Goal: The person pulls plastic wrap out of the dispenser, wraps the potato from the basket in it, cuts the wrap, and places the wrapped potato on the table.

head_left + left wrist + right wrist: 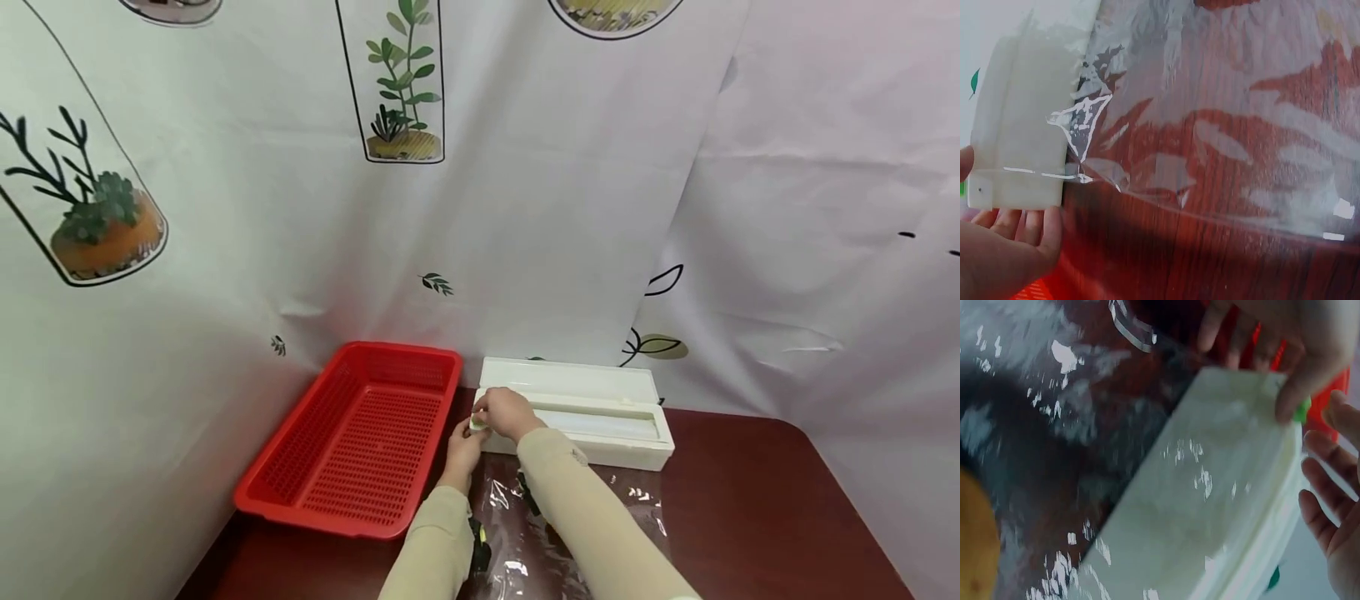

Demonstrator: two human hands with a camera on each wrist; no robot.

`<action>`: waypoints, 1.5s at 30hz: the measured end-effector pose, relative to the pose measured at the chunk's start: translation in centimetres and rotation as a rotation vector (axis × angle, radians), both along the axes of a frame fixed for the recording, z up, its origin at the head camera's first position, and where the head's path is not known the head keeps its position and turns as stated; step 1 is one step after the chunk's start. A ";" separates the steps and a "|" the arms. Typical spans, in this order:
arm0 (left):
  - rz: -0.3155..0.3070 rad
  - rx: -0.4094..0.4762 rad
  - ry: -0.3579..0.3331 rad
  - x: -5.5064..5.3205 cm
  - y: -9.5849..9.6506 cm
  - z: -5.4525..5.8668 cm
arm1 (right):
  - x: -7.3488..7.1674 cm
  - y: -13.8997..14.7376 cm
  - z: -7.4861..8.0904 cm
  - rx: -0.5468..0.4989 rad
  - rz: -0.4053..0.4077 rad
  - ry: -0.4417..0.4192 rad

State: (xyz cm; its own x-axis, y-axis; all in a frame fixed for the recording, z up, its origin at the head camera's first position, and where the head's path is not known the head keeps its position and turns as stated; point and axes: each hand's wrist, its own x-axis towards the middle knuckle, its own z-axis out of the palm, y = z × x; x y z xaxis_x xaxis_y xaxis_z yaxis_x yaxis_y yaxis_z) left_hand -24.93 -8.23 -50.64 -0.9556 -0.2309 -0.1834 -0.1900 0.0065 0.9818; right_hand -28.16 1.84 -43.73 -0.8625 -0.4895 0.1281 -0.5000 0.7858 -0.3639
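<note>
The left hand [463,450] has its grip curled round the left end of the white box [630,454], thumb beside a small green piece [1302,411]; the right hand [510,410] is just beside that end, its grip loosely parted with nothing visible in it. The box sits on the counter [750,483], its lid [570,379] raised (a pale roll [600,423] lies inside), clear film [510,508] spread in front and a red basket [322,518] to the left

Long white box [622,454], lid [570,377] raised, clear shiny film [504,518] spread in front, wrinkled
</note>
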 end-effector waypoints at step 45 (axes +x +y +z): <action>0.098 -0.051 0.112 -0.8 1.5 0.1 | 1.4 11.8 -1.6 0.128 0.103 0.246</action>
State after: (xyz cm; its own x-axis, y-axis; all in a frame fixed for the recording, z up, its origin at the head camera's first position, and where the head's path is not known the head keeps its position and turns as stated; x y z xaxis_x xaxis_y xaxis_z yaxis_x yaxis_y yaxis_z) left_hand -25.75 -6.71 -50.49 -0.9417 -0.3305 -0.0630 -0.0820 0.0439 0.9957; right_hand -26.74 13.60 -45.34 -0.7583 -0.5982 0.2590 -0.6402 0.7583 -0.1230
